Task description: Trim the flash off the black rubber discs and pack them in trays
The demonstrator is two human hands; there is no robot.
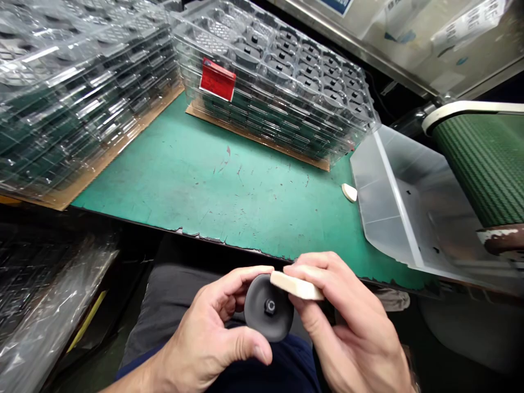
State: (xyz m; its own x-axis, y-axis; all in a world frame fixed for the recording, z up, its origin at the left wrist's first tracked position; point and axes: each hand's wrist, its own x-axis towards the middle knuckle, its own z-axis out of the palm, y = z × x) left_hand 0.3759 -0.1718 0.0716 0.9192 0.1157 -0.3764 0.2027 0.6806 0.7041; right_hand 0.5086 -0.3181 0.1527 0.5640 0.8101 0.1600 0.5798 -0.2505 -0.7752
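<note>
Nearest the camera, the left hand (208,341) clenches a round dark-grey rubber disc with a black central hub (257,311) above the lap (172,300), while the right hand (352,322) clenches a cream rounded block (297,285) against the disc's rim; a slackened grip could drop either piece.

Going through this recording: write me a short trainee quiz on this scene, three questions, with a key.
1. What does the left hand hold against the cream block in the right hand?
2. True or false: a loose cream piece lies inside the clear bin.
3. The label on the tray stack is: A red, B blue, C yellow.

Key: 1 a dark disc; 2 false, it lies on the green mat; 3 A.
</note>
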